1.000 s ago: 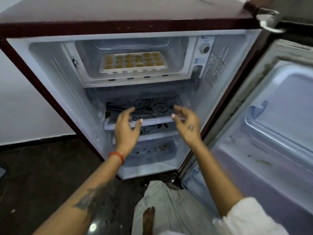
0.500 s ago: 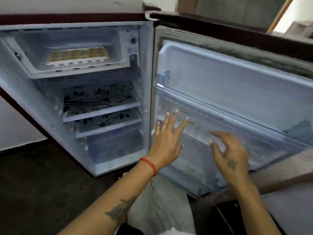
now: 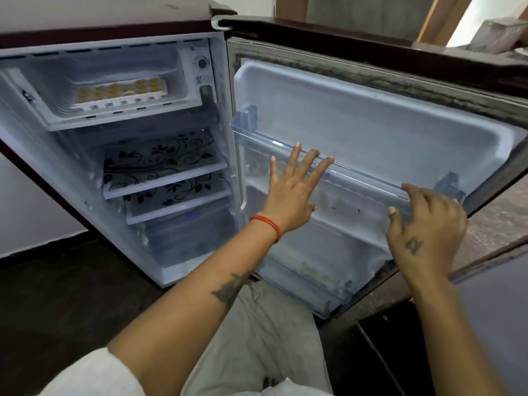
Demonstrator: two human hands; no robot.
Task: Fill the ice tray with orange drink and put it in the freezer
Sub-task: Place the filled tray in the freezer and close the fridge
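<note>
Orange drink fills the cells of the white ice tray (image 3: 121, 91), which sits flat in the freezer compartment (image 3: 183, 67) at the top of the small fridge (image 3: 85, 32), exactly where it lay a second ago. The fridge door (image 3: 385, 121) stands wide open to the right, and both of the person's hands have left the cabinet for it. A second ago they hovered in front of the patterned glass shelves (image 3: 163, 167), fingers loosely bent; half a second ago they were reaching toward the door's inner face. Now the left hand (image 3: 291, 192), a red thread at its wrist, is spread flat with straight fingers against the clear door rail (image 3: 357, 178), holding nothing. The right hand (image 3: 425, 224), a small mark on its back, has come up to the rail's far end, its fingers curled over the top edge and its thumb below the rail. The two hands are well apart along the rail. Below them the lower door bin (image 3: 308, 281) shows pale through its plastic. The view has swung right since a second ago, so the freezer now sits at upper left and the door fills the right half. The person's pale trousers (image 3: 257, 338) show at the bottom.
</note>
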